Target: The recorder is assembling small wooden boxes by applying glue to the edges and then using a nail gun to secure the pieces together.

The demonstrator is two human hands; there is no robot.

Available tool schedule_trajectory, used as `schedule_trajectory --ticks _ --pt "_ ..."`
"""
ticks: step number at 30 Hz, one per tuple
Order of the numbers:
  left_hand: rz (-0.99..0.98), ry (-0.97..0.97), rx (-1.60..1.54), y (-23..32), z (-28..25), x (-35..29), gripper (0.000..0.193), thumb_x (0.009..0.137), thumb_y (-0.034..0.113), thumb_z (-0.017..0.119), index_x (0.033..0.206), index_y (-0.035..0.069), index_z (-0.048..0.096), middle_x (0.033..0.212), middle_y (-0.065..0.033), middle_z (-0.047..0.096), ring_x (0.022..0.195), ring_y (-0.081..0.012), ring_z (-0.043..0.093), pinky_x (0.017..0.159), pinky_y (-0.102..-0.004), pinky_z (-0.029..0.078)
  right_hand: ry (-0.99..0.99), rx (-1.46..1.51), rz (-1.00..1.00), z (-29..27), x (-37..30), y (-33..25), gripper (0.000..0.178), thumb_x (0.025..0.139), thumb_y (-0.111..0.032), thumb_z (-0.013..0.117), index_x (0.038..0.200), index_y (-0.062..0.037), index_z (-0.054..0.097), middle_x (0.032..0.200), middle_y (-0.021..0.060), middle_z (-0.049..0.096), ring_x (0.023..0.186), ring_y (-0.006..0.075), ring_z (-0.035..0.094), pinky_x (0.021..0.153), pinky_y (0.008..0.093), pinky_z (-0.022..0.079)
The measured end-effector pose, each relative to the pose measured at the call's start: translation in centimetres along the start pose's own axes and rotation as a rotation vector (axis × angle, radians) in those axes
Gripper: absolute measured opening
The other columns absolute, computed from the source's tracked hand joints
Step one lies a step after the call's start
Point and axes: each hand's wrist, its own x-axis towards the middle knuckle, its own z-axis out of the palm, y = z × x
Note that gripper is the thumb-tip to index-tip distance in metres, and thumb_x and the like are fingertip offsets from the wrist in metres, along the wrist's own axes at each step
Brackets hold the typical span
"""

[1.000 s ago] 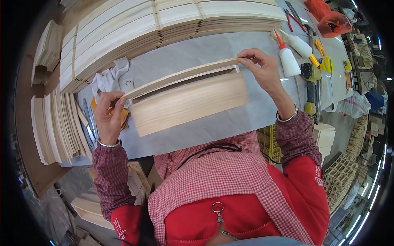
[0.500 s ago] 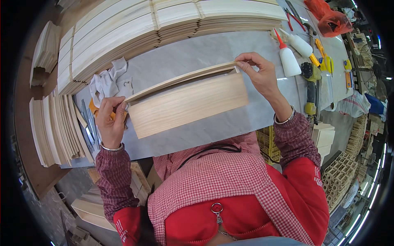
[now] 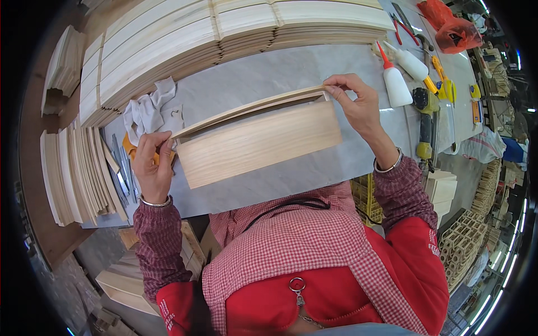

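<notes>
A long, narrow box of pale wood (image 3: 260, 144) lies slightly slanted on the grey table in front of me, its near panel facing up at me. Along its far side runs a thin wooden board (image 3: 246, 110), with a dark gap between board and near panel. My left hand (image 3: 154, 165) pinches the board's left end between thumb and fingers. At the opposite end, my right hand (image 3: 354, 103) grips the far right corner of the board the same way. The inside of the box is mostly hidden.
Stacked wooden panels (image 3: 162, 47) line the table's far side, and more boards (image 3: 78, 173) stand at the left. A white cloth (image 3: 151, 112) lies beyond my left hand. Glue bottles (image 3: 397, 84), a yellow-black power tool (image 3: 426, 120) and red-handled pliers (image 3: 404, 32) are at the right.
Both hands keep their pinch on the board's ends. Apart from a very slight shift of the whole view, nothing visibly moves.
</notes>
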Motion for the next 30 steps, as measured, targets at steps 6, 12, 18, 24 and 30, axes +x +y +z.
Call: schedule_trajectory --ticks 6,12,18,24,30 --pt "-0.029 -0.006 -0.062 -0.51 0.1 -0.25 0.012 0.084 -0.001 0.06 0.096 0.0 0.063 0.085 -0.0025 0.056 0.07 -0.0117 0.048 0.064 -0.0218 0.039 -0.004 -0.031 -0.01 -0.06 -0.01 -0.08 0.013 0.084 0.0 0.062 0.096 -0.0005 0.067 0.09 0.0034 0.064 0.079 0.0115 0.055 0.075 0.0218 0.044" --pt "-0.29 0.025 -0.32 -0.17 0.09 -0.35 0.012 0.087 0.004 0.06 0.099 0.001 0.063 0.084 -0.0021 0.058 0.069 -0.0095 0.048 0.063 -0.0202 0.04 -0.004 0.161 0.108 -0.23 0.2 -0.51 0.012 0.085 -0.001 0.061 0.096 0.0006 0.067 0.088 0.0034 0.063 0.077 0.0104 0.054 0.074 0.0204 0.045" --pt "-0.501 0.037 -0.426 0.04 0.42 -0.13 0.014 0.089 0.011 0.062 0.099 0.001 0.063 0.082 -0.0013 0.058 0.066 -0.0064 0.046 0.059 -0.0181 0.038 -0.008 0.323 0.29 -0.12 0.31 -0.69 0.01 0.084 -0.003 0.062 0.092 0.0006 0.068 0.076 0.0027 0.061 0.069 0.0093 0.054 0.064 0.0196 0.046" --pt "-0.532 0.008 -0.425 0.07 0.65 -0.19 0.016 0.088 0.012 0.064 0.099 0.001 0.063 0.079 0.0004 0.057 0.064 -0.0052 0.045 0.056 -0.017 0.036 -0.042 0.293 0.359 -0.42 0.34 -0.35 0.012 0.086 -0.006 0.063 0.094 0.0015 0.067 0.079 0.0037 0.062 0.07 0.0083 0.053 0.068 0.0195 0.046" --pt "-0.54 -0.016 -0.408 0.03 0.69 -0.08 0.015 0.088 0.012 0.064 0.099 0.001 0.064 0.077 0.0011 0.057 0.063 -0.0051 0.045 0.055 -0.0165 0.036 -0.054 0.3 0.397 -0.47 0.31 -0.23 0.01 0.085 -0.008 0.064 0.09 0.0003 0.066 0.077 0.0033 0.062 0.069 0.0081 0.053 0.066 0.0191 0.046"
